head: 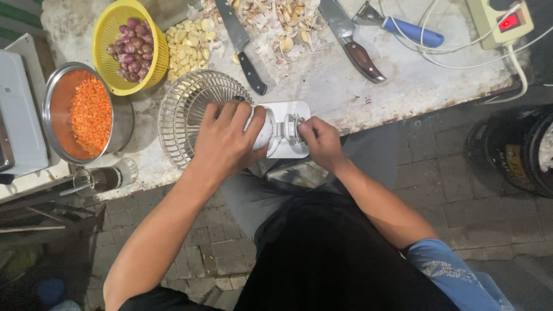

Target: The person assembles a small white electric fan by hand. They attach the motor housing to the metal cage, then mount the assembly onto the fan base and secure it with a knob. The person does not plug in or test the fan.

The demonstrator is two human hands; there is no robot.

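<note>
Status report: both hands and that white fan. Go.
Left hand wrapped around the white fan body. Right hand pinching its rear fitting. Wire guard lies over the table edge; knife just beyond.

We reach both bare forearms forward. Our left hand (pixel 227 138) is curled in a wide grip, fingers spread. Our right hand (pixel 321 141) is closed tighter, fingertips pinched together, wrist bent slightly inward

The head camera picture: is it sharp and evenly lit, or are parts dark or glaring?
Head view: the table is brightly lit and fairly sharp, its pale top near washed out; the floor below falls into shadow, darkest at the lower left; both hands, left and right, on the small white fan look crisp, with no motion blur.
</note>
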